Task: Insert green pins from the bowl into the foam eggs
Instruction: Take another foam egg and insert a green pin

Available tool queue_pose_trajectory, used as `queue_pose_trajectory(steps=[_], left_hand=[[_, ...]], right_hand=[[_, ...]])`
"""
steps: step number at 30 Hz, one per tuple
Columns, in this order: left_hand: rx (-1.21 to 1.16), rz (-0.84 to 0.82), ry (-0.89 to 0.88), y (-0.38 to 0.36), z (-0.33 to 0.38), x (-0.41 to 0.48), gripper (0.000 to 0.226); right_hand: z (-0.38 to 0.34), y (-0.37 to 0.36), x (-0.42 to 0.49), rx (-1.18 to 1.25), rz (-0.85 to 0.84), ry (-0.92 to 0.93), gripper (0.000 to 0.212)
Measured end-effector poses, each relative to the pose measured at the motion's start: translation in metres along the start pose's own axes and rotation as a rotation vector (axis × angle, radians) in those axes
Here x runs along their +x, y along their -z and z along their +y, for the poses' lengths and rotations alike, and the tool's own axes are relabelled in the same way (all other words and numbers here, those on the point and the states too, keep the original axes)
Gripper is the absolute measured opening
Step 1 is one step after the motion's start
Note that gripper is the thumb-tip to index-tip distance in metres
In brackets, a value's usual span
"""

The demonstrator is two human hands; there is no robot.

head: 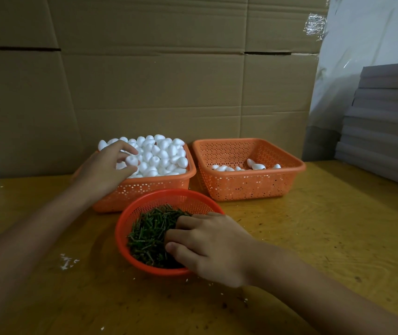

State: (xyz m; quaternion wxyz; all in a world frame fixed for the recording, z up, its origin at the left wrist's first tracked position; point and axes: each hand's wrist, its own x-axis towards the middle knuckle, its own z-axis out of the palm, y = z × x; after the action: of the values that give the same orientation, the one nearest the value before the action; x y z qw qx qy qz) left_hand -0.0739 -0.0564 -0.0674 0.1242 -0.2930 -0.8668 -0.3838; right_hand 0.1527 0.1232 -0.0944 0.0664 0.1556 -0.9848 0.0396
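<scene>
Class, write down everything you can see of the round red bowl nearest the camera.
The round bowl, red-orange perforated plastic, stands upright on the wooden table, just before the egg-filled square basket. A heap of short green pins lies in it. The right hand reaches over its near right rim, fingers curled among the pins.

The left arm was stretched forward past the left side of the bowl (120,228), and the left hand (106,169) was held beyond the bowl's far left edge. Its fingers were curled, and a foam egg (131,160) was pinched between thumb and fingertips. The right arm was brought in from the bowl's near right. The right hand (208,246) was laid palm-down over the bowl's right half, fingers bent into the green pins (149,235). Whether a pin was gripped could not be told.
</scene>
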Motion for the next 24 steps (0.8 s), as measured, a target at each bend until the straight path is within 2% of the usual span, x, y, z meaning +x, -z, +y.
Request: queue_pose_trajectory(steps=[9, 12, 17, 24], left_hand=[[0.004, -0.007, -0.019, 0.005, 0.009, -0.010, 0.020], [-0.020, 0.068, 0.005, 0.003, 0.014, -0.015, 0.026], [-0.165, 0.294, -0.014, -0.004, 0.027, -0.039, 0.019], [-0.391, 0.261, -0.080, -0.014, 0.048, -0.073, 0.034]], right_hand=[[-0.002, 0.001, 0.000, -0.015, -0.006, 0.002, 0.036], [-0.002, 0.002, 0.000, -0.022, -0.006, -0.002, 0.036], [-0.003, 0.003, -0.001, -0.045, -0.039, -0.004, 0.038], [-0.002, 0.003, -0.001, -0.058, -0.041, -0.003, 0.038]])
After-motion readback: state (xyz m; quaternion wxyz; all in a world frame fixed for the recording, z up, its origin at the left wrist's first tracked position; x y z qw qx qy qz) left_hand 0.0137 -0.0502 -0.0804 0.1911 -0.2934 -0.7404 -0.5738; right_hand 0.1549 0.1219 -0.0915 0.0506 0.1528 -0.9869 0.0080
